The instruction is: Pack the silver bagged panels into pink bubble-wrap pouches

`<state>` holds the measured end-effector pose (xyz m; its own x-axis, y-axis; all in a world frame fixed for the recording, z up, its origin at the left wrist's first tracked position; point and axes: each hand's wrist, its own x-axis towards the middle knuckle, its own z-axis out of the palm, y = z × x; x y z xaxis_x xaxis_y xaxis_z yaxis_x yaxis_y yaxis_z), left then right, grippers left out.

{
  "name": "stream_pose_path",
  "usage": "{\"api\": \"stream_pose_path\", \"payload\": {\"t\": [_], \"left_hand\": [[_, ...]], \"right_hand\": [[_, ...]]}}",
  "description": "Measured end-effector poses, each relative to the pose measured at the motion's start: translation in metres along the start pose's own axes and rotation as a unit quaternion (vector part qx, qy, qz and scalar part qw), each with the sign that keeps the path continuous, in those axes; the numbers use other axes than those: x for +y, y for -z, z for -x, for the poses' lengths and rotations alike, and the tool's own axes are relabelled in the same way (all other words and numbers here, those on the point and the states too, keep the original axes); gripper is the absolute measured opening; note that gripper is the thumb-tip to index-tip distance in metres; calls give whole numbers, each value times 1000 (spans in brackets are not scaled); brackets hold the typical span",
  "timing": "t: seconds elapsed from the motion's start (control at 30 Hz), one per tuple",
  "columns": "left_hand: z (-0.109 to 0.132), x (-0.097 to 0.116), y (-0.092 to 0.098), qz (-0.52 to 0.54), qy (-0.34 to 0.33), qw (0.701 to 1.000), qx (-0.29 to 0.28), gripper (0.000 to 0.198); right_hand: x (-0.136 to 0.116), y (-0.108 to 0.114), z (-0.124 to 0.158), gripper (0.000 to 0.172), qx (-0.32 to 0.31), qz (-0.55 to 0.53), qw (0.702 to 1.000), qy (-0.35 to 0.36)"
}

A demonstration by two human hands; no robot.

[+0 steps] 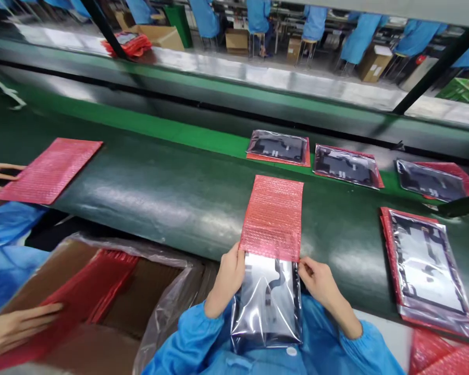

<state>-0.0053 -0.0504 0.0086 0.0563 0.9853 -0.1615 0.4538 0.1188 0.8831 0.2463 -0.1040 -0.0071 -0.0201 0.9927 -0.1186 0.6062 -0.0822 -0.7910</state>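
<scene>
A red bubble-wrap pouch [273, 216] lies on the dark green belt [160, 192] in front of me. A shiny silver bag [268, 302] holding a dark flat part sticks halfway out of the pouch's near end. My left hand [229, 278] grips the left edge where the bag meets the pouch, fingers closed. My right hand [316, 278] pinches the right edge at the same place.
Several silver bags on red pouches [428, 265] lie on the belt to the right and behind. A cardboard box [113, 291] with red pouches and a plastic liner stands at lower left. A neighbour's hands [15, 325] work at the left, by another red pouch [49, 169]. People in blue sit beyond.
</scene>
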Motion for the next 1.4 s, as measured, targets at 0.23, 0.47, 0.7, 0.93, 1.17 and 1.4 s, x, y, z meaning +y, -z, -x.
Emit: {"api": "stream_pose_path", "payload": {"t": [0.23, 0.47, 0.7, 0.93, 1.17, 1.4], "left_hand": [[39, 3, 17, -188, 18, 981, -49, 39], [89, -3, 32, -305, 21, 944, -125, 41], [122, -12, 54, -340, -105, 900, -253, 35], [52, 61, 101, -107, -147, 937, -299, 37], [-7, 130, 125, 101, -4, 941, -322, 56], [-15, 134, 127, 186, 11, 941, -284, 60]], "right_hand": [[-18, 0, 29, 23, -72, -85, 988, -107], [-27, 4, 65, 26, -134, -112, 976, -133], [-24, 13, 102, 24, -205, -36, 976, -58], [-87, 92, 44, 31, -176, -80, 981, 9], [-156, 159, -10, 25, -70, -129, 989, -5], [-167, 168, -15, 25, -80, -167, 982, -40]]}}
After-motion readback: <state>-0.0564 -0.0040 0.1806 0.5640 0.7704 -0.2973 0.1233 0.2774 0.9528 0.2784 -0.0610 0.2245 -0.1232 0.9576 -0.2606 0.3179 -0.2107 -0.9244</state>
